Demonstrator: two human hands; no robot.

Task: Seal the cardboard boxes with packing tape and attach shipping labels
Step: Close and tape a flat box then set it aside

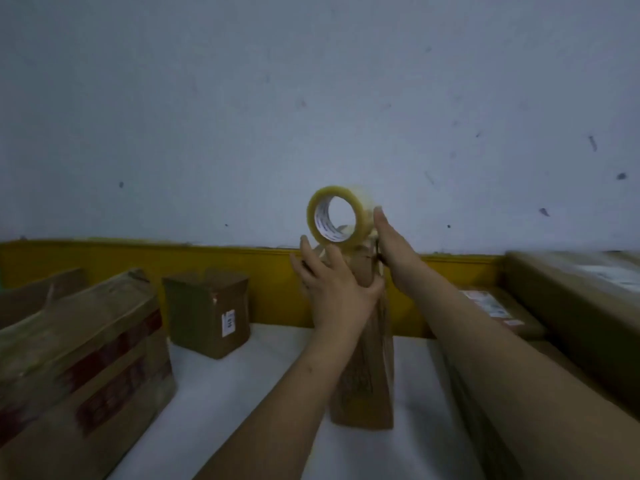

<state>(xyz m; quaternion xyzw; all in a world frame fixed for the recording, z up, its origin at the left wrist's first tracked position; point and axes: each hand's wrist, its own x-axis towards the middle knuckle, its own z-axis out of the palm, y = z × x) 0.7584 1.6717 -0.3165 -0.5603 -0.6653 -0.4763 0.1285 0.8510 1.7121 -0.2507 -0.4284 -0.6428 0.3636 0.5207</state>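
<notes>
Right hand [388,247] fingers [379,220] against tape roll [337,218] above upright box [363,358]

No text is legible. A white label [228,323] on the small cardboard box [207,313] near the desk's far edge, red printing on the large box [83,368] at left, and dark print inside the tape roll [341,218] are all blurred.

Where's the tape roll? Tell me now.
Middle of the head view: the tape roll is above the tall box, against the right hand.
</notes>
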